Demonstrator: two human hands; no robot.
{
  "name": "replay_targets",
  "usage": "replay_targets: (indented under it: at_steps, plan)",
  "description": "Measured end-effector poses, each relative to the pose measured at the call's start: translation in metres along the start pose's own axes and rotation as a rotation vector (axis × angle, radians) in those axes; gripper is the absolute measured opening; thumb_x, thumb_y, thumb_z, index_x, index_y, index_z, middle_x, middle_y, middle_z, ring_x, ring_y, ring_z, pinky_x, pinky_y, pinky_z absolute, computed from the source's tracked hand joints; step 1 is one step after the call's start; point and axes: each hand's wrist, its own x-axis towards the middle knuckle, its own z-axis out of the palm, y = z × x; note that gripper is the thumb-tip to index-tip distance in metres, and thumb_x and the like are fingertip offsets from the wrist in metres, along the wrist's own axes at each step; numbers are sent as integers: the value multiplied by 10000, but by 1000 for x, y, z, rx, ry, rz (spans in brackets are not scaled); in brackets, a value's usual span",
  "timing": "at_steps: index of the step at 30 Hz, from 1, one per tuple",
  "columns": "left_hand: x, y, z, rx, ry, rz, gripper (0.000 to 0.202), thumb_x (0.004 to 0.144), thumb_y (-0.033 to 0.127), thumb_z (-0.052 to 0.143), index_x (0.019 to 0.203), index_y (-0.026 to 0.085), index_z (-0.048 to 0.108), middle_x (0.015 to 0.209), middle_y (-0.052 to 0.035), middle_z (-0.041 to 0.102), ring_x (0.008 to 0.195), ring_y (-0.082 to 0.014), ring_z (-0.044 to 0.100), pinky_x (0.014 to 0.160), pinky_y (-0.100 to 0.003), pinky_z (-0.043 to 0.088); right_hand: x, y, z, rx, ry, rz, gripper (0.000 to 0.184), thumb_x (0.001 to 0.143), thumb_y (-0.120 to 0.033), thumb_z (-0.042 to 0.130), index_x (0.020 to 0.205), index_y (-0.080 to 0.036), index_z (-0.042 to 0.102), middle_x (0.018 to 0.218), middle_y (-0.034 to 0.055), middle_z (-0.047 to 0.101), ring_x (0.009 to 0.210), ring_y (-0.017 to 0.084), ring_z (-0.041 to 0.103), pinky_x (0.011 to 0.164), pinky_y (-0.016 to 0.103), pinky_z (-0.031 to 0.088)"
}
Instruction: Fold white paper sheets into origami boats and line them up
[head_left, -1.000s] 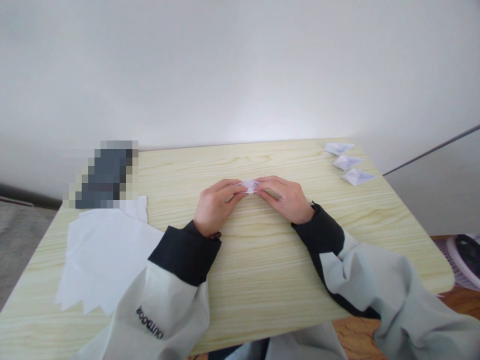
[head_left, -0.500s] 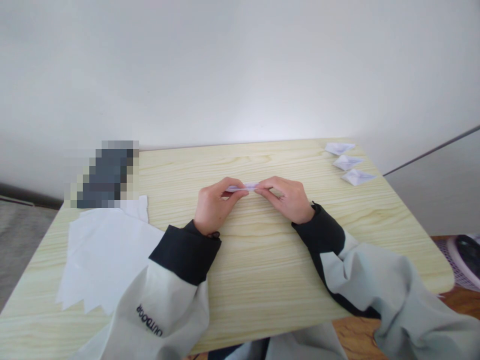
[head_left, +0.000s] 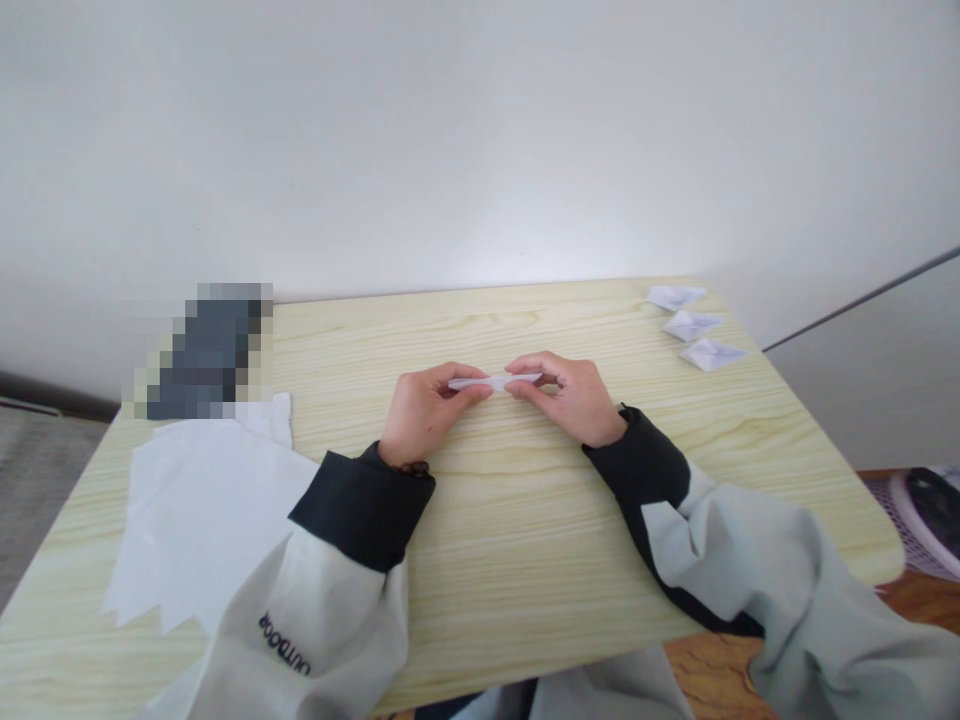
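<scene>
A small folded white paper [head_left: 498, 383], long and narrow with pointed ends, is held level over the middle of the table. My left hand [head_left: 427, 405] pinches its left part between thumb and fingers. At the other side, my right hand [head_left: 571, 394] grips the right part the same way. Fingers cover some of the folds. Three folded paper boats stand in a row at the back right: a far boat [head_left: 676, 297], a middle boat [head_left: 691, 325] and a near boat [head_left: 712, 354].
Fanned white paper sheets [head_left: 202, 510] lie at the left of the wooden table [head_left: 510, 560], partly under my left sleeve. Behind them is a dark, pixelated flat object [head_left: 202, 350]. A white wall [head_left: 480, 140] rises along the back edge. A pink basket [head_left: 904, 515] stands at the right.
The paper between my hands has tilted, and more of its narrow length and white middle shows. My left hand has shifted slightly left. The view has moved a little.
</scene>
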Motion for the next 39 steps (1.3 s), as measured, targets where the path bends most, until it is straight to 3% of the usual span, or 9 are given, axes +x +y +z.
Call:
replay_targets:
  at_steps: [3,7,12,19,24,27,31,39]
  plan:
    - [0,0,-4,-35,-53,-34,276,775,403,665,908,171,731,642,-15,715,596,-173,675,558,-250,540,1,1,-1,10,-13,21,131,797,-329,657,854,-228,716,872,4,748,684,145,702,665,254,580]
    - [2,-5,-10,-144,-177,-79,319,777,411,669,970,163,722,803,-60,750,662,-198,707,624,-289,582,1,4,-3,176,-76,117,171,787,-349,667,853,-205,730,748,11,747,652,158,711,645,260,585]
    - [3,-11,-11,-143,-202,-73,384,842,429,591,1107,161,664,823,-67,748,703,-194,710,679,-304,583,2,5,-2,379,-128,239,254,766,-378,681,884,-156,714,696,22,733,612,157,711,600,246,586]
    - [2,-7,-7,184,-34,459,244,747,347,722,953,218,703,1092,-83,643,1003,-200,611,858,-333,523,5,3,-2,514,-108,323,286,728,-408,712,837,-150,657,611,-10,687,529,123,668,532,228,560]
    - [-1,-5,-7,245,-31,633,103,815,234,657,907,222,702,1010,-65,655,917,-155,625,772,-276,528,5,2,-4,522,-142,344,301,736,-431,701,819,-151,630,571,-21,663,486,107,631,506,222,545]
    - [-1,-3,-6,263,27,652,92,844,214,621,885,218,703,933,-53,692,857,-143,643,766,-274,530,2,0,-3,452,-137,267,274,806,-423,630,838,-152,645,646,5,691,549,118,660,546,231,567]
    - [-2,0,-5,241,92,620,82,843,234,626,867,207,700,881,-50,719,835,-154,664,773,-285,540,-5,-4,-3,212,-125,38,258,857,-369,576,1013,-189,673,1039,58,712,840,157,699,662,245,597]
    - [-1,-2,-4,256,107,634,80,827,219,648,887,178,679,868,-50,711,810,-139,664,753,-254,539,-5,-4,-2,-207,30,-348,161,874,-244,569,964,-207,697,942,25,745,743,123,707,681,213,584]
